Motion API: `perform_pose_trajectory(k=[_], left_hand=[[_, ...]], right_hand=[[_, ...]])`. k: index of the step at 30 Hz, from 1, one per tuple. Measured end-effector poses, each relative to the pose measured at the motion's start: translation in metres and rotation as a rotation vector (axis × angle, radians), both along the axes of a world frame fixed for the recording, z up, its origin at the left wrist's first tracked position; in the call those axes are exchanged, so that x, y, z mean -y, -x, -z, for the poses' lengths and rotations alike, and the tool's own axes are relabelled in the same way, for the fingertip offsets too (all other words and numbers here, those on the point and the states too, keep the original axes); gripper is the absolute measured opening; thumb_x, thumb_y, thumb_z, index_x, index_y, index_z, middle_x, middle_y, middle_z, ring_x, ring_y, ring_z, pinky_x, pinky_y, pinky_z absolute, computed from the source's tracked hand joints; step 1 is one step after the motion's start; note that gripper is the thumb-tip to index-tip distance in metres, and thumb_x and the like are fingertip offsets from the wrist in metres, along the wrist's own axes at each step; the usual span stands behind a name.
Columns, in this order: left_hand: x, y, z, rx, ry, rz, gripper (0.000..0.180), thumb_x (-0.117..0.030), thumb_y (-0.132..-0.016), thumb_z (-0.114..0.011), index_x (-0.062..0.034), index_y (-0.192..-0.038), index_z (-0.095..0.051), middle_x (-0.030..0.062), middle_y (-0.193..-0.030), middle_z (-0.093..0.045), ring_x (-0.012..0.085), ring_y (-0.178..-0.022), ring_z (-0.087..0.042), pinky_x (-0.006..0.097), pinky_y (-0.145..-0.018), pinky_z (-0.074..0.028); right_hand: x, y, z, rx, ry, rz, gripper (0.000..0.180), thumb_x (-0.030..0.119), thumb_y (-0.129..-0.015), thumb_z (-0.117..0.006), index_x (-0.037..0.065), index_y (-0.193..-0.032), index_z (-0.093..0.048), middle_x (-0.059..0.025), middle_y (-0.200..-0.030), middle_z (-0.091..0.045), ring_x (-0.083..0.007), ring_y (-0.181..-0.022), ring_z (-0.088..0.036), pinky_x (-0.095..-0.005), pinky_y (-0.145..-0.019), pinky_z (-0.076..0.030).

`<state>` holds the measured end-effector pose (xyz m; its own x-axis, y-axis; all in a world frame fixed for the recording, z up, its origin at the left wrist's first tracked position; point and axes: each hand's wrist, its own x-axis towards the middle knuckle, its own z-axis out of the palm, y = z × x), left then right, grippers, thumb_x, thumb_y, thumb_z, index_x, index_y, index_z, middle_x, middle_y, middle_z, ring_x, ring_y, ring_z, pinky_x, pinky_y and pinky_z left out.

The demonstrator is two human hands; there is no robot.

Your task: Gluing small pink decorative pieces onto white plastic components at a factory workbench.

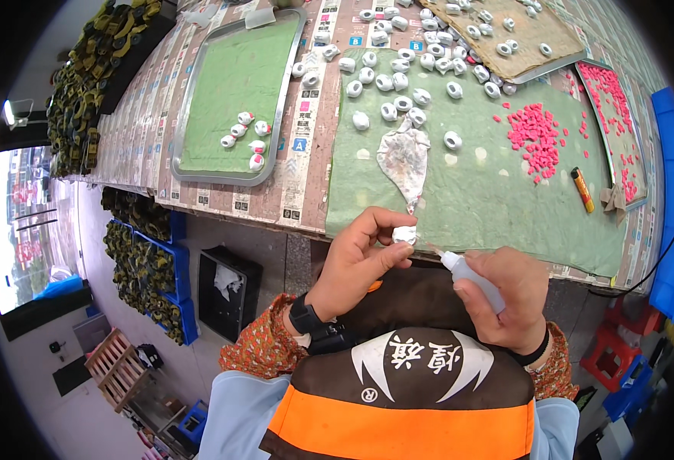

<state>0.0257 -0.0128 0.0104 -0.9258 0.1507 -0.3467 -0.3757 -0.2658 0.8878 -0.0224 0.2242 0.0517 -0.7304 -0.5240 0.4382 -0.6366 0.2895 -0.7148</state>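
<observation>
Just beyond the near table edge, my left hand [358, 259] pinches a small white hollow piece [404, 234] between thumb and fingers. My right hand [510, 290] is wrapped round a white squeeze bottle [475, 279]. The bottle's thin nozzle points left at the white piece; whether it touches cannot be made out. A stained white rag [404, 159] lies on the green cloth [460, 201] ahead of my hands. Farther off are several loose white pieces [421, 96] with dark openings. To their right is a heap of small pink bits [535, 139].
At left, a green-lined metal tray [277, 123] holds several white pieces with pink parts. A brown-lined tray [532, 75] of white pieces stands far right, near another tray [637, 184] of pink bits. An orange-yellow tube [582, 190] lies nearby. Blue crates [187, 280] stand on the left floor.
</observation>
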Motion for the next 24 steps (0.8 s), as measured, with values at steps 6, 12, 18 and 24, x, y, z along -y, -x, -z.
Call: perform_pose_trajectory(k=[6,12,18,24], left_hand=[[-0.001,-0.002,0.001,0.002,-0.003,0.015,0.033,-0.006,-0.1,-0.066,-0.0027,-0.133,-0.058,-0.0007,-0.102,-0.05,0.0052,-0.093,-0.054,0.024,-0.084,-0.057],[0.0,-0.002,-0.001,0.028,-0.022,0.032,0.033,-0.007,-0.102,-0.065,-0.0021,-0.133,-0.058,-0.0006,-0.101,-0.054,0.0064,-0.093,-0.059,0.023,-0.082,-0.056],[0.003,0.001,-0.003,0.088,-0.044,0.041,0.032,-0.01,-0.102,-0.065,-0.0022,-0.133,-0.059,0.0007,-0.105,-0.058,0.0066,-0.093,-0.059,0.024,-0.082,-0.055],[0.01,0.023,0.0,-0.319,0.541,0.108,0.03,-0.008,-0.096,-0.069,-0.0067,-0.126,-0.065,0.0095,-0.129,-0.062,0.014,-0.096,-0.063,0.028,-0.083,-0.053]], right_hand=[[0.002,0.001,0.002,-0.021,-0.022,-0.026,0.04,0.007,-0.077,-0.084,0.0,-0.113,-0.066,-0.0095,-0.072,-0.062,-0.0272,-0.055,-0.06,-0.0381,-0.05,-0.045],[-0.001,0.002,0.002,0.008,-0.088,-0.038,0.039,0.006,-0.078,-0.083,0.0,-0.113,-0.066,-0.0101,-0.073,-0.063,-0.0279,-0.056,-0.061,-0.038,-0.051,-0.045],[-0.013,0.001,0.001,0.149,0.031,0.083,0.036,0.01,-0.085,-0.081,-0.001,-0.115,-0.065,-0.0139,-0.09,-0.069,-0.0265,-0.073,-0.069,-0.0328,-0.066,-0.053],[-0.018,0.005,0.002,0.527,0.233,0.28,0.038,0.014,-0.089,-0.079,0.001,-0.12,-0.061,-0.0071,-0.108,-0.064,-0.0144,-0.093,-0.063,-0.0272,-0.083,-0.05]])
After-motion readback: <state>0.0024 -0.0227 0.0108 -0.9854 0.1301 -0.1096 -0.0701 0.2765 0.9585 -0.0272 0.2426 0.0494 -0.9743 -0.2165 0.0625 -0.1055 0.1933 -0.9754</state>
